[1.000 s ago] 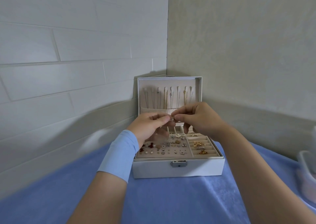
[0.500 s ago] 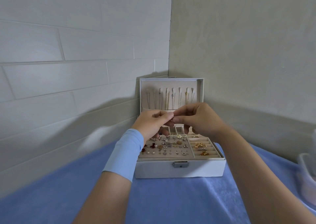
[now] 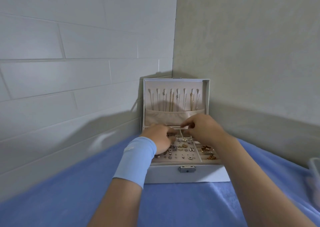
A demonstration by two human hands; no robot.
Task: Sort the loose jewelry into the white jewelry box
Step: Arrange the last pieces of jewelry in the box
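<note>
Your hands in the white jewelry box (image 3: 169, 174)
Left hand (image 3: 160, 139) curls over the stud tray (image 3: 180, 160); right hand (image 3: 206, 129) has fingers nearly meeting; what either holds, I cannot tell.

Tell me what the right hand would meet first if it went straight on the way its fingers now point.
Probably the left hand: the right hand points its fingers leftward over the back of the white jewelry box, toward that hand's fingertips. Depth is unclear.
</note>
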